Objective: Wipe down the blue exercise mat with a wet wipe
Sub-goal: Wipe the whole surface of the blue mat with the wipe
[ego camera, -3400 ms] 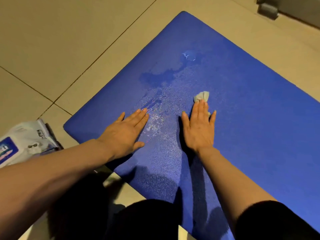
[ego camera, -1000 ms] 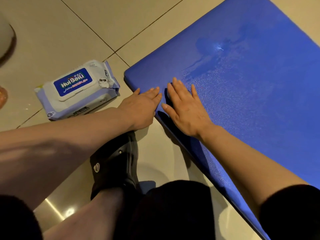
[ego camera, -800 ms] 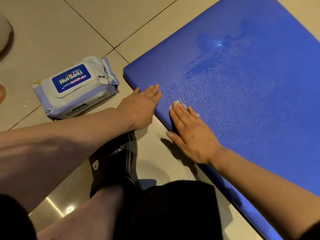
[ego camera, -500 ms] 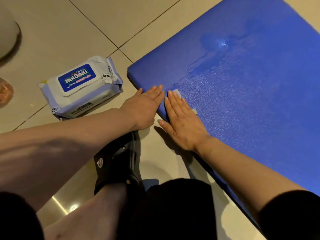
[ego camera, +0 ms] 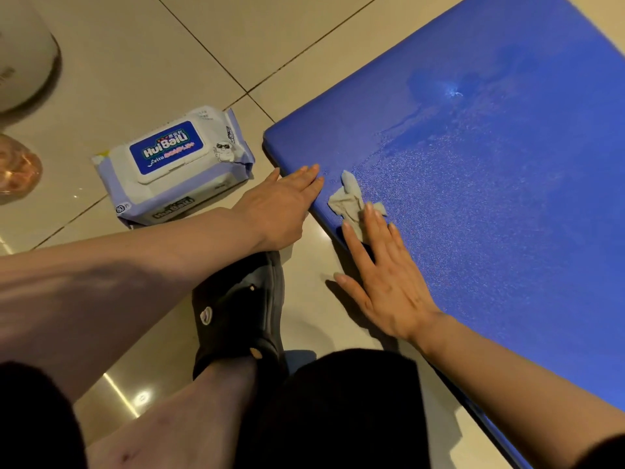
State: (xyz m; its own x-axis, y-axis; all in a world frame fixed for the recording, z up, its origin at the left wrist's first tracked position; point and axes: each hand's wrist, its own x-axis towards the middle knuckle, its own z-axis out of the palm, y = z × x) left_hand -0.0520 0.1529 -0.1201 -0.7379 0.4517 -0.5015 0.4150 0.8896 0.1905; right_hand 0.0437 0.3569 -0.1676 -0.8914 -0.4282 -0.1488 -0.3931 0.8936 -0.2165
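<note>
The blue exercise mat [ego camera: 490, 184] lies on the tiled floor and fills the right side of the view, with a dark wet patch and a speckled sheen near its left corner. A crumpled pale wet wipe [ego camera: 348, 199] sits on the mat close to its near edge. My right hand [ego camera: 382, 279] lies flat with straight fingers, fingertips pressing on the wipe's near part, thumb over the floor. My left hand [ego camera: 280, 208] rests flat on the mat's corner edge, fingers straight, just left of the wipe.
A pack of wet wipes [ego camera: 176, 164] with a blue label lies on the floor left of the mat. My black shoe [ego camera: 236, 309] stands below my left hand. A white rounded object [ego camera: 23, 52] and a glossy amber object [ego camera: 17, 167] are at the far left.
My right hand has slid back toward me along the mat's edge, leaving more of the wipe uncovered beyond its fingertips. My left hand stays on the mat's corner.
</note>
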